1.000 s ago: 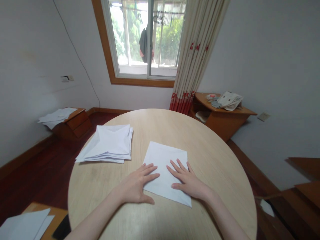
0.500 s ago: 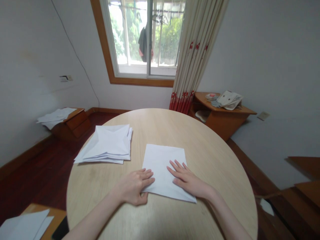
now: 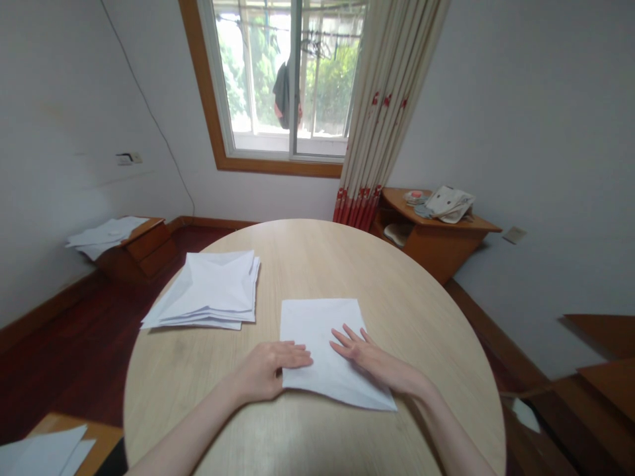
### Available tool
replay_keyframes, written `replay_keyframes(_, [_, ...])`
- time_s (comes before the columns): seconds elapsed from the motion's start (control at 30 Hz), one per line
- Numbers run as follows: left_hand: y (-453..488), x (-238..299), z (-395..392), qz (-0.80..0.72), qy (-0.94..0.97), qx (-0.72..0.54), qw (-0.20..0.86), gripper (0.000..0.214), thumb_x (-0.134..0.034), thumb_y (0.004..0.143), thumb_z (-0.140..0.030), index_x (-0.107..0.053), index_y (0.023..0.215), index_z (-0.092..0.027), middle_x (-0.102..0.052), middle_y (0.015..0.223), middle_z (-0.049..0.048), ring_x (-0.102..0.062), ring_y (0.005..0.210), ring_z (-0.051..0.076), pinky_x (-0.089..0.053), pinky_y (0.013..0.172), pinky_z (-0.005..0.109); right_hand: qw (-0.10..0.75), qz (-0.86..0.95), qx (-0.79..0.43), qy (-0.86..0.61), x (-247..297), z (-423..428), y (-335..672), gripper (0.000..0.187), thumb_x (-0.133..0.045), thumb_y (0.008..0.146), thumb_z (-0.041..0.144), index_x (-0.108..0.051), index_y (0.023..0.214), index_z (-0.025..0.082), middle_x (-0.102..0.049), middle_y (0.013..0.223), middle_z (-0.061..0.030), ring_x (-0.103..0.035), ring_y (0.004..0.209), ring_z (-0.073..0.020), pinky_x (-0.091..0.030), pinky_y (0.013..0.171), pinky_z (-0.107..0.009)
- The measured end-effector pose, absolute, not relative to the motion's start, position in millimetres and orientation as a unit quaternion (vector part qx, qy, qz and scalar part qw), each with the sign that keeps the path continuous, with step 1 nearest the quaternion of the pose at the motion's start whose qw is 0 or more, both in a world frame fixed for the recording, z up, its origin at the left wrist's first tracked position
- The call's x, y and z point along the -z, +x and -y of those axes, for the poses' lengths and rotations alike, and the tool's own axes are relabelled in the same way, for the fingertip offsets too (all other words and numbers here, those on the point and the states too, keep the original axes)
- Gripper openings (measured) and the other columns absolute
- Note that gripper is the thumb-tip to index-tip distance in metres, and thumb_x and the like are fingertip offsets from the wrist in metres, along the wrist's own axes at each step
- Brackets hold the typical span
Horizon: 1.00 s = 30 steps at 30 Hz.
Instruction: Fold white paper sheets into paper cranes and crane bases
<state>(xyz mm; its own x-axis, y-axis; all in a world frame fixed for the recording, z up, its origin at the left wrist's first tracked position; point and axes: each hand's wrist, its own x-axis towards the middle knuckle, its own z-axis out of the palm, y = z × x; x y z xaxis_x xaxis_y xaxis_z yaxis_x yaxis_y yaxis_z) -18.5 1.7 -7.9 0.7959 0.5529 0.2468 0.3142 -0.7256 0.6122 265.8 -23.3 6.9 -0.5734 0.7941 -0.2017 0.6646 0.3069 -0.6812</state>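
A single white sheet of paper (image 3: 317,330) lies flat on the round pale wooden table (image 3: 347,264), right in front of me. My left hand (image 3: 270,370) rests at the sheet's near left corner, fingers laid over the paper edge and thumb tucked under it. My right hand (image 3: 374,360) lies flat on the sheet's right half, fingers stretched out and slightly spread. A pile of folded white papers (image 3: 208,291) sits on the table to the left of the sheet, apart from both hands.
A low wooden cabinet (image 3: 133,244) with loose papers on top stands at the left wall. A wooden corner shelf (image 3: 436,231) holding a cloth bag is at the right, beside a striped curtain (image 3: 387,112). More white paper (image 3: 40,453) lies at the lower left.
The sheet has been turned clockwise so its edges now run almost square to me. My left hand has slid to its near left corner; my right hand stayed on it.
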Motion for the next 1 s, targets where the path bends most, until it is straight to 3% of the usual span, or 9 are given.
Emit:
replay_keyframes(0.13, [-19.1,9.6,-0.5,-0.295,0.861,-0.236,0.34,0.026,-0.056,0.089,-0.03,-0.072,0.109,-0.026,-0.071,0.114,0.0021,-0.066,0.109,0.02,-0.048,0.101,0.036,0.104,0.785,-0.424,-0.439,-13.5,26.4,268.0,0.069,-0.007,0.092,0.068,-0.044,0.139,0.034,-0.03,0.153,0.0036,-0.007,0.146,-0.0222,0.0,0.117,-0.055])
replay_keyframes(0.27, [-19.4,6.3,0.6,-0.339,0.819,-0.253,0.387,0.024,-0.054,0.091,-0.033,-0.073,0.103,-0.027,-0.074,0.107,-0.0019,-0.069,0.1,0.02,-0.051,0.091,0.031,0.147,0.715,-0.485,-0.482,-24.5,31.3,276.5,0.087,0.002,0.083,0.076,-0.054,0.133,0.032,-0.034,0.152,-0.0017,-0.015,0.144,-0.0285,-0.003,0.115,-0.059])
replay_keyframes(0.4, [-17.4,9.6,-0.7,-0.44,0.776,-0.269,0.364,0.04,-0.047,0.091,-0.045,-0.074,0.08,-0.017,-0.075,0.077,0.0022,-0.069,0.074,0.021,-0.052,0.071,0.03,0.257,0.68,-0.486,-0.485,-28.0,32.4,287.4,0.107,0.02,0.076,0.074,-0.056,0.133,0.026,-0.051,0.141,-0.0086,-0.038,0.136,-0.0308,-0.02,0.113,-0.056])
replay_keyframes(0.47, [-16.5,14.2,-2.4,-0.475,0.749,-0.295,0.354,0.046,-0.045,0.09,-0.051,-0.071,0.082,-0.014,-0.073,0.076,0.0049,-0.067,0.073,0.022,-0.051,0.07,0.031,0.303,0.673,-0.475,-0.479,-25.8,30.4,290.2,0.113,0.026,0.072,0.072,-0.049,0.139,0.021,-0.054,0.138,-0.0127,-0.045,0.131,-0.0318,-0.031,0.108,-0.055])
replay_keyframes(0.53, [-15.9,19.2,-4.3,-0.475,0.729,-0.339,0.357,0.046,-0.046,0.089,-0.052,-0.065,0.107,-0.013,-0.072,0.098,0.0089,-0.066,0.088,0.024,-0.051,0.078,0.034,0.338,0.671,-0.456,-0.477,-22.0,27.4,289.5,0.109,0.018,0.074,0.077,-0.041,0.145,0.019,-0.05,0.141,-0.0156,-0.047,0.129,-0.0333,-0.036,0.105,-0.054])
replay_keyframes(0.6, [-15.3,23.9,-6.1,-0.468,0.712,-0.381,0.359,0.053,-0.049,0.089,-0.048,-0.046,0.132,-0.016,-0.063,0.121,0.012,-0.062,0.104,0.025,-0.049,0.088,0.037,0.377,0.67,-0.424,-0.478,-17.5,24.2,284.9,0.097,-0.007,0.08,0.082,-0.034,0.148,0.019,-0.045,0.145,-0.0169,-0.049,0.128,-0.0334,-0.037,0.105,-0.052])
replay_keyframes(0.7, [-13.4,30.2,-7.5,-0.461,0.696,-0.427,0.348,0.065,-0.051,0.091,-0.042,-0.021,0.144,-0.02,-0.054,0.13,0.0134,-0.058,0.111,0.024,-0.045,0.096,0.041,0.44,0.656,-0.351,-0.503,-10.7,20.9,272.8,0.087,-0.041,0.084,0.073,-0.022,0.152,0.022,-0.039,0.149,-0.0171,-0.048,0.128,-0.0308,-0.036,0.106,-0.049])
replay_keyframes(0.83, [-10.1,34.0,-6.2,-0.448,0.703,-0.474,0.283,0.067,-0.05,0.092,-0.038,-0.012,0.145,-0.025,-0.039,0.14,0.0149,-0.049,0.122,0.025,-0.043,0.1,0.044,0.48,0.654,-0.185,-0.555,-4.2,21.2,256.5,0.082,-0.045,0.09,0.059,-0.004,0.153,0.024,-0.03,0.154,-0.0142,-0.033,0.138,-0.0288,-0.027,0.111,-0.052])
replay_keyframes(1.0, [-7.3,30.3,-3.0,-0.45,0.743,-0.476,0.142,0.065,-0.047,0.095,-0.035,-0.009,0.147,-0.028,-0.029,0.144,0.0158,-0.043,0.128,0.028,-0.043,0.101,0.048,0.417,0.72,0.042,-0.553,-1.2,26.4,240.9,0.074,-0.042,0.096,0.038,0.004,0.153,0.028,-0.018,0.158,-0.0088,-0.022,0.142,-0.032,-0.024,0.112,-0.055])
